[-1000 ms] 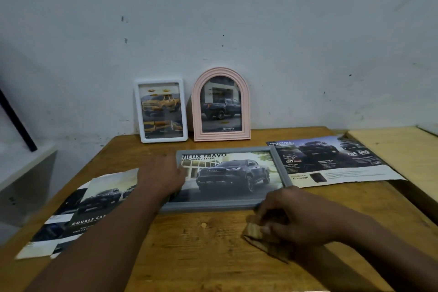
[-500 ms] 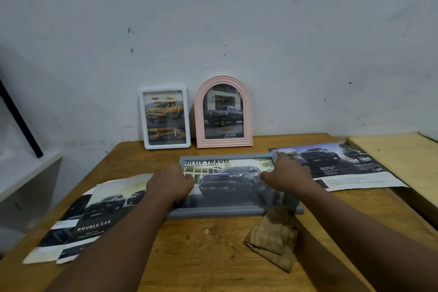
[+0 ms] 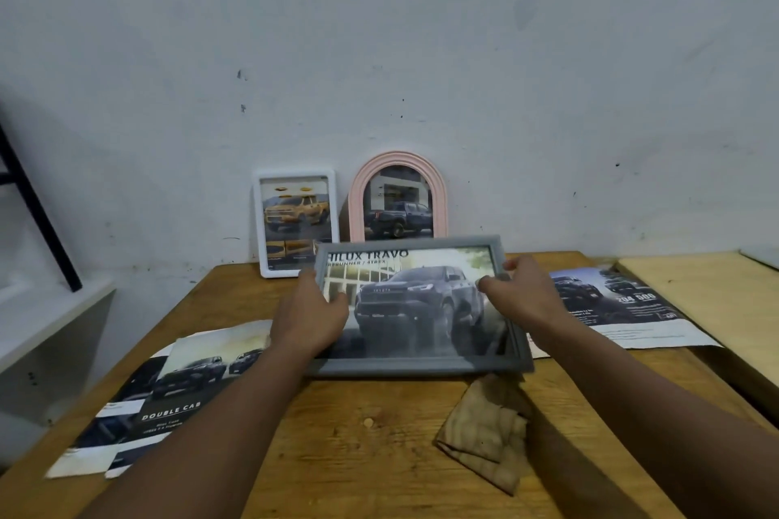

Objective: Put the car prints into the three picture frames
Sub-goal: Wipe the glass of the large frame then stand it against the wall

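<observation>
A grey picture frame [image 3: 415, 367] with a dark truck print inside is tilted up, its far edge raised off the wooden table [image 3: 358, 434]. My left hand [image 3: 310, 314] grips its left side, thumb on the glass. My right hand [image 3: 520, 293] grips the right side near the top corner. Against the wall stand a white frame [image 3: 257, 223] holding a yellow truck print and a pink arched frame [image 3: 358, 198] holding a dark truck print.
A brown folded cloth [image 3: 484, 432] lies in front of the grey frame. Loose car brochures [image 3: 168, 392] lie at the left, and another brochure sheet [image 3: 624, 308] at the right. A lighter table [image 3: 708, 299] adjoins on the right, a white shelf [image 3: 42, 316] on the left.
My right hand left the cloth and took the frame's right side. Both hands have since lifted the grey frame's far edge up from flat on the table.
</observation>
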`<state>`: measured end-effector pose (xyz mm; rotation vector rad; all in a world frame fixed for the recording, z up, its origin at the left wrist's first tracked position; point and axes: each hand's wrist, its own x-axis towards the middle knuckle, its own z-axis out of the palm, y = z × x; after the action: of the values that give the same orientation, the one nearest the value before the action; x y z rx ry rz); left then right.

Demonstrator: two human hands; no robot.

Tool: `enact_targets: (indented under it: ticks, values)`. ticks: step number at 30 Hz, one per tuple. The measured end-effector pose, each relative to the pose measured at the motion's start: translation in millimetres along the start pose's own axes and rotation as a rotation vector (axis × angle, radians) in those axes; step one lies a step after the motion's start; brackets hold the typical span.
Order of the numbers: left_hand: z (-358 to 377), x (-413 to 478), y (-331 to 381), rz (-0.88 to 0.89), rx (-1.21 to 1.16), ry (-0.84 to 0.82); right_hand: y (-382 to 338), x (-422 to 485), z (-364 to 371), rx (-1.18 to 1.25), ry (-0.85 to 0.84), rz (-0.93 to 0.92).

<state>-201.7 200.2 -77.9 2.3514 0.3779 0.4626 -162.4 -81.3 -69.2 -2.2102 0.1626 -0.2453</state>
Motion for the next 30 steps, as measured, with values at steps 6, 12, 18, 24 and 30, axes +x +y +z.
enact_targets:
  ticks: [6, 12, 18, 24, 30]
  values:
    - [7.1, 1.7, 28.3, 0.201, -0.267, 0.071, -9.6, 7.1, -43.0, 0.17, 0.137, -0.277]
    - [46.0, -6.2, 62.8, 0.358, -0.27, 0.012, 15.1, 25.7, -84.2, 0.201, 0.209, -0.309]
    - [95.0, 6.0, 107.1, 0.381, -0.242, -0.12, 43.8, 62.6, -127.6, 0.162, 0.261, -0.272]
    - [133.3, 38.6, 155.6, 0.402, -0.278, -0.182, 67.8, 125.3, -151.2, 0.128, 0.312, -0.254]
    - [168.1, 80.6, 176.6, 0.383, -0.231, -0.201, 81.6, 185.0, -145.1, 0.135, 0.297, -0.219]
